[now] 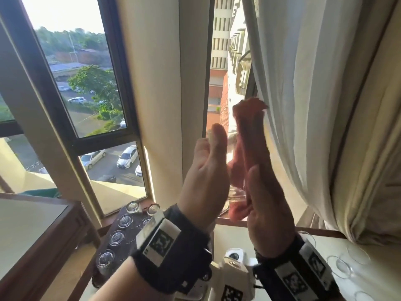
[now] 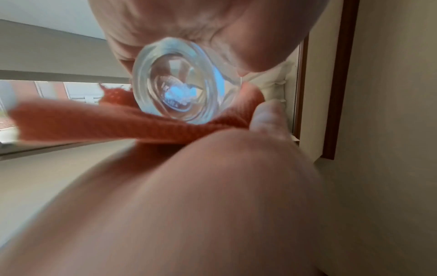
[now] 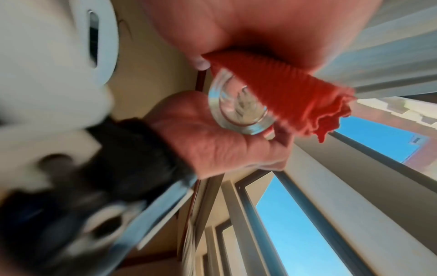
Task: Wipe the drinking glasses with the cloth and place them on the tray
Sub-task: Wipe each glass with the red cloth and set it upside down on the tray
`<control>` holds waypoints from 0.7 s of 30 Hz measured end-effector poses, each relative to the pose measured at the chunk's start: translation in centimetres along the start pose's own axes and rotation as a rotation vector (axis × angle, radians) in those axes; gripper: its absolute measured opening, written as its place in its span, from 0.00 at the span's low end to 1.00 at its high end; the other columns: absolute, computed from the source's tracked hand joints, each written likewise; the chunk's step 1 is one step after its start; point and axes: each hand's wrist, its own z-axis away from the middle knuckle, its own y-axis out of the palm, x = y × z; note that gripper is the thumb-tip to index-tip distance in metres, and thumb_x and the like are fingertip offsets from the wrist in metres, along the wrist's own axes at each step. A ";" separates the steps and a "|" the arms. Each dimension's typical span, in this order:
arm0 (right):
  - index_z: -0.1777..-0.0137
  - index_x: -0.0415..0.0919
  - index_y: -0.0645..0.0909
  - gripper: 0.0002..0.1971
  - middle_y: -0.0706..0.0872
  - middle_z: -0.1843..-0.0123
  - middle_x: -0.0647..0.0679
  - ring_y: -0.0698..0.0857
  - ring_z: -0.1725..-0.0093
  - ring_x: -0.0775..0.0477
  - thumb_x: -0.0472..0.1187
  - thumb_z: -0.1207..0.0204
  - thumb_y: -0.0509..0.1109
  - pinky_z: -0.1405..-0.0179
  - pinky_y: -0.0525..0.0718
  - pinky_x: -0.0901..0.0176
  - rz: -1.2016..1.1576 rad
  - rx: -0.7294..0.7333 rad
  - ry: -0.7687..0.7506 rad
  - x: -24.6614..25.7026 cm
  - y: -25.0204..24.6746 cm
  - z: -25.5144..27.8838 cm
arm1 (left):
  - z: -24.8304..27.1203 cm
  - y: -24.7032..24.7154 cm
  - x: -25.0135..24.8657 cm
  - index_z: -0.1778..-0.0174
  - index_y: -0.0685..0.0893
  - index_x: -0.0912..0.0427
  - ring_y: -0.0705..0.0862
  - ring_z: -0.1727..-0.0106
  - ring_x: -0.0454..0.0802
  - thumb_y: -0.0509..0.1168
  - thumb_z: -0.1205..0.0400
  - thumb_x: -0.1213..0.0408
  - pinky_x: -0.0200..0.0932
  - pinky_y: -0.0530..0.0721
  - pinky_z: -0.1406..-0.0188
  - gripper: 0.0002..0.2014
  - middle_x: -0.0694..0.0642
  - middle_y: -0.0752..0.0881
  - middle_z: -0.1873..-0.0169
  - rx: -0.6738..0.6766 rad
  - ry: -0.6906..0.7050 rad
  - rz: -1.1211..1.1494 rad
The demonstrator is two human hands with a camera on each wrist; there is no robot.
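Glass [image 1: 235, 195] held high against the window [image 1: 91, 88] light, likely to show smears: left hand [image 1: 206, 170] curls round it, right hand [image 1: 269, 205] pinches the cloth [image 1: 249, 127] against its side, well above the tray [image 1: 133, 230].

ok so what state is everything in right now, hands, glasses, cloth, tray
glass: lifted off the table, held between both hands
cloth: bunched, pressed against the glass
left hand: holds the glass
right hand: grips the cloth
tray: loaded, several glasses on it
glasses on the tray: set down in rows
glasses on the table: standing, not yet on the tray
curtain: pulled partly aside
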 end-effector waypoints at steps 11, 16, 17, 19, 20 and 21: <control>0.20 0.33 0.73 0.43 0.92 0.61 0.62 0.90 0.66 0.63 0.65 0.26 0.60 0.69 0.88 0.67 0.009 -0.031 0.148 0.4 -1.3 0.3 | 0.9 0.6 1.1 0.34 0.77 0.51 0.94 0.53 0.52 0.77 0.32 0.28 0.47 0.92 0.52 0.40 0.63 0.90 0.45 0.079 -0.002 -0.012; 0.43 0.48 0.86 0.33 0.84 0.54 0.54 0.77 0.51 0.42 0.77 0.23 0.59 0.48 0.82 0.50 0.188 -0.100 0.006 -0.3 0.3 1.8 | 0.8 0.6 -0.2 0.44 0.88 0.57 0.88 0.57 0.32 0.53 0.18 0.32 0.26 0.84 0.58 0.32 0.42 0.92 0.57 0.073 0.082 0.039; 0.46 0.48 0.86 0.33 0.82 0.58 0.54 0.77 0.52 0.40 0.78 0.25 0.59 0.46 0.84 0.39 0.193 -0.090 0.035 -1.0 0.4 2.5 | 0.5 0.2 -0.5 0.39 0.87 0.59 0.88 0.57 0.35 0.52 0.21 0.32 0.26 0.83 0.62 0.35 0.51 0.91 0.53 0.072 0.083 0.071; 0.40 0.62 0.87 0.31 0.84 0.69 0.47 0.78 0.69 0.35 0.81 0.30 0.62 0.62 0.88 0.40 0.124 -0.097 0.103 -1.6 0.4 3.0 | 0.3 -0.4 -0.9 0.28 0.82 0.57 0.88 0.60 0.32 0.52 0.26 0.29 0.26 0.82 0.68 0.41 0.54 0.85 0.50 0.064 0.054 0.113; 0.32 0.68 0.82 0.34 0.86 0.67 0.42 0.78 0.73 0.30 0.82 0.32 0.63 0.70 0.87 0.47 0.087 -0.088 0.116 -1.3 0.3 2.8 | 0.5 -0.3 -1.0 0.28 0.80 0.56 0.88 0.64 0.30 0.53 0.27 0.29 0.26 0.82 0.69 0.42 0.53 0.84 0.51 0.066 0.049 0.128; 0.24 0.65 0.77 0.39 0.89 0.62 0.42 0.80 0.72 0.28 0.83 0.33 0.63 0.73 0.87 0.53 0.061 -0.064 0.108 -1.2 0.1 2.5 | 0.9 0.0 -1.0 0.29 0.79 0.58 0.88 0.67 0.31 0.53 0.27 0.31 0.27 0.83 0.68 0.40 0.52 0.84 0.54 0.086 0.060 0.122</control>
